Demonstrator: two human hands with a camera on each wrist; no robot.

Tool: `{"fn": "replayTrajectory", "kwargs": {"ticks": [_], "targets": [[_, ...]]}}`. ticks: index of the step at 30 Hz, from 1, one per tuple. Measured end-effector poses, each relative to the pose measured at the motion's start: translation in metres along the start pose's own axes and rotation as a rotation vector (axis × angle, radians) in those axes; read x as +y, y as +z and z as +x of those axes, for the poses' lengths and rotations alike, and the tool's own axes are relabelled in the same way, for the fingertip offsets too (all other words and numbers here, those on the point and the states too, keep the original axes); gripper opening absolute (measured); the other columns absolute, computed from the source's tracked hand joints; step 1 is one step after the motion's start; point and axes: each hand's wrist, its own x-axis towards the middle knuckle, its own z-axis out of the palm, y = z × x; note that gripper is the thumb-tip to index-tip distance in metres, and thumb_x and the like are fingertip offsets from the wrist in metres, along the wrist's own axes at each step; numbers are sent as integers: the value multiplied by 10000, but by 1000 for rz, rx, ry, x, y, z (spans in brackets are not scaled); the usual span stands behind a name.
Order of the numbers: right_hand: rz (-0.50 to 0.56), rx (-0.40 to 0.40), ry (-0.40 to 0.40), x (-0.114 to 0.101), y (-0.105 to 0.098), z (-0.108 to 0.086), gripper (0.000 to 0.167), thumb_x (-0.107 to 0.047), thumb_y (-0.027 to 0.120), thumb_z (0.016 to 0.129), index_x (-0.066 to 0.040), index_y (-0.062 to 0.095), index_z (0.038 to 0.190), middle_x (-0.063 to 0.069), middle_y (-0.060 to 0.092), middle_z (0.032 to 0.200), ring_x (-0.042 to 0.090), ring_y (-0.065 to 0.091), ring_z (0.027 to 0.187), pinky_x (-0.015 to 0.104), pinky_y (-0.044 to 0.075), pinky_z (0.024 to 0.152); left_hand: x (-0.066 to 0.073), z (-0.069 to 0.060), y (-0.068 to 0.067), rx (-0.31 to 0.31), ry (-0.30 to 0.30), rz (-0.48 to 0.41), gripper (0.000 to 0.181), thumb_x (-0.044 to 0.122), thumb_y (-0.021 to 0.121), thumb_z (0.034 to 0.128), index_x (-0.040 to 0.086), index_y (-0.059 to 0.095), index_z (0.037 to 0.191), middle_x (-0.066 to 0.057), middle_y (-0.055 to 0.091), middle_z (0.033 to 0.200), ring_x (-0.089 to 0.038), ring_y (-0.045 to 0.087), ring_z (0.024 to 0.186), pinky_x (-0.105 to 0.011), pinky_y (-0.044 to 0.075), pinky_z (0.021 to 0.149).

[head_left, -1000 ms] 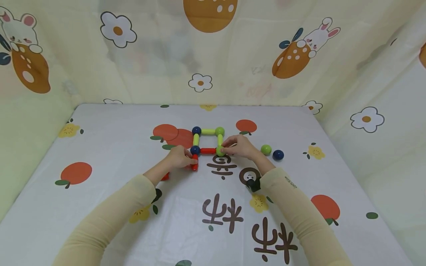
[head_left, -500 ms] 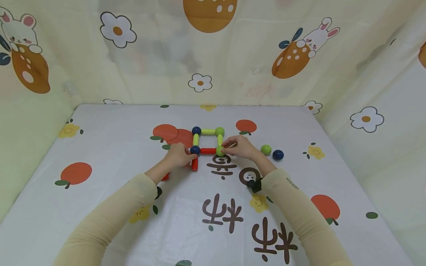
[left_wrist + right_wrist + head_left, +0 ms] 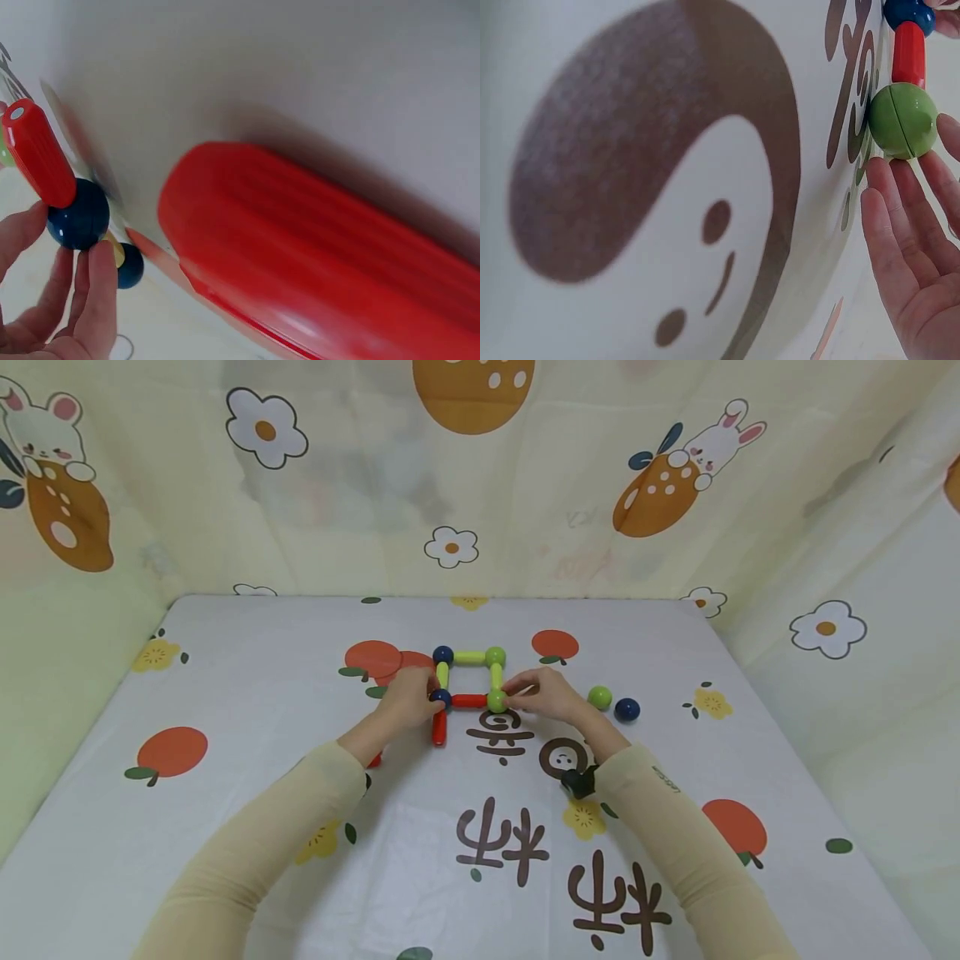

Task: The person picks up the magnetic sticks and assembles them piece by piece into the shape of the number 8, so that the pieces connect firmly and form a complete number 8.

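Note:
A square of magnetic rods and balls lies flat on the table in the head view. My left hand [image 3: 407, 700] pinches the dark blue ball [image 3: 441, 699] at its near left corner, thumb and fingers on either side in the left wrist view. From that ball a red rod [image 3: 439, 728] points toward me. Another red rod [image 3: 470, 701] joins it to the green ball [image 3: 496, 701] at the near right corner, which my right hand [image 3: 546, 693] holds between thumb and fingertips. Yellow-green rods [image 3: 470, 657] form the other sides, with a blue ball [image 3: 443, 655] and a green ball [image 3: 495, 656] behind.
A loose green ball [image 3: 599, 697] and blue ball [image 3: 627, 709] lie right of my right hand. Another red rod [image 3: 315, 247] lies close under my left wrist, mostly hidden in the head view. The printed tablecloth [image 3: 262, 635] meets a hanging curtain at the back.
My left hand has moved from the red rod pointing toward me up to the blue corner ball. The right hand stays at the green ball, almost unmoved.

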Motion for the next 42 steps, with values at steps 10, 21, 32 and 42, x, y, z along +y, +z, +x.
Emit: {"fn": "replayTrajectory", "kwargs": {"ticks": [10, 21, 32, 42], "targets": [[9, 20, -29, 11, -3, -5, 321, -197, 680, 827, -24, 648, 1095, 108, 659, 1015, 201, 631, 857, 296, 490, 736, 2, 4, 0, 22, 29, 46, 292, 171, 720, 793, 20, 667, 1037, -91, 600, 905, -206, 518, 839, -274, 479, 727], [-10, 71, -51, 11, -13, -17, 337, -186, 678, 829, 0, 635, 1107, 122, 651, 1035, 242, 619, 924, 347, 485, 793, 4, 5, 1, 36, 54, 23, 309, 157, 726, 784, 7, 675, 1049, -117, 635, 950, -211, 537, 847, -272, 491, 745], [-67, 175, -72, 23, -36, -28, 337, -162, 687, 818, 16, 632, 1099, 166, 641, 1053, 283, 603, 969, 467, 420, 878, 1, 4, 1, 45, 53, -10, 306, 153, 731, 779, 15, 685, 1048, -113, 654, 935, -205, 548, 831, -263, 495, 722], [-109, 215, 2, 41, -59, -40, 378, -173, 687, 818, 11, 606, 1138, 197, 608, 1109, 331, 558, 1044, 469, 430, 874, -2, 5, 2, 54, 34, -52, 295, 140, 731, 775, 27, 692, 1044, -97, 660, 907, -205, 558, 855, -260, 503, 726]]}}
